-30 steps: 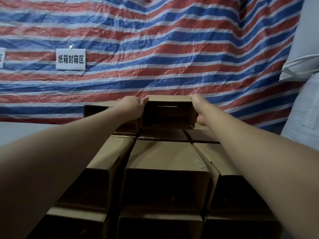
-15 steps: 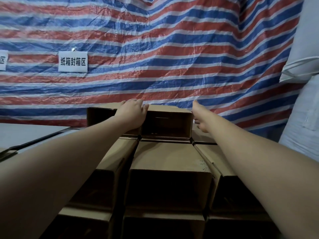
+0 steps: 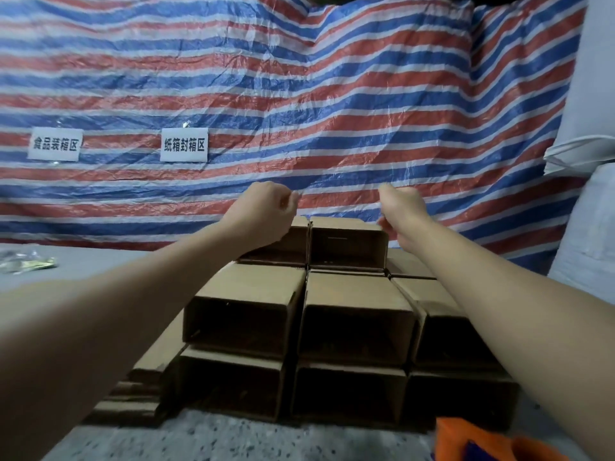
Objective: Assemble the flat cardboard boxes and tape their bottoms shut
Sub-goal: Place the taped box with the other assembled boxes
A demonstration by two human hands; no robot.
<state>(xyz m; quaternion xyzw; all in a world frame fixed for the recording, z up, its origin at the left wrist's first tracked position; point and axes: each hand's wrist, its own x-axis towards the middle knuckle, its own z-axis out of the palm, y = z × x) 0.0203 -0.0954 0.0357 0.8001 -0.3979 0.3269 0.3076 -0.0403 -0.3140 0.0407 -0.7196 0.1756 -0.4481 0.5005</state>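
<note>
Several assembled brown cardboard boxes lie stacked in rows with their open ends toward me. The topmost middle box (image 3: 347, 246) sits at the back of the stack. My left hand (image 3: 266, 211) hovers just above and left of it, fingers curled, holding nothing. My right hand (image 3: 401, 212) hovers at its upper right corner, fingers loosely curled and also holding nothing. A pile of flat cardboard sheets (image 3: 136, 390) lies to the left of the stack's base.
A red, white and blue striped tarp (image 3: 332, 111) hangs behind with two white signs (image 3: 184, 144). An orange tape dispenser (image 3: 472, 440) lies at the bottom right. White sacks (image 3: 585, 211) stand on the right. Small packets (image 3: 26, 262) lie far left.
Both hands have let go of the top middle box and lifted off it. My head has pulled back, so more of the stack and the floor show.
</note>
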